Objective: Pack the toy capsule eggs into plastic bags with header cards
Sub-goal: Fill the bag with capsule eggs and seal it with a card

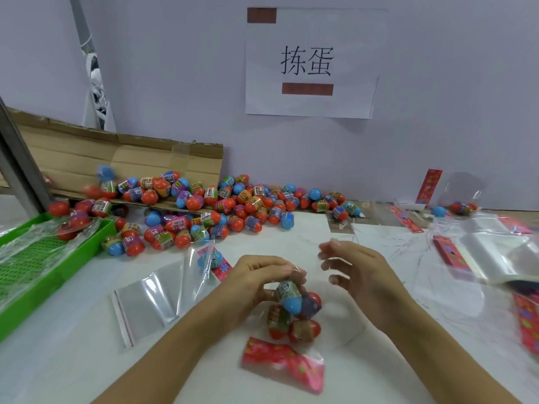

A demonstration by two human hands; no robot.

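Four or so eggs (294, 312) already sit in the bag (291, 325) in front of me, bunched near its mouth, with the pink header card (284, 363) at the bag's near end, lying on the white surface (87, 360). My left hand (256, 279) pinches the top of the bag above a blue-tipped egg, fingers curled round the film. My right hand (353, 271) hovers just beside it, fingers loosely spread and holding nothing that I can make out; it is blurred, so I cannot rule out a wisp of film.

The step in hand looks like closing or settling this bag. To do it well I would keep the left pinch firm so the mouth stays gathered, use the right to nudge the eggs down toward the card end, then flatten the film before sealing. The film is slippery and the eggs are round, so a loose grip could let one roll out.

The loose pile (221, 205) of eggs lies at the back against the wall, well apart, beside a cardboard box (116, 158). A spare bag (145, 298) lies to the left, near a green tray (43, 275).
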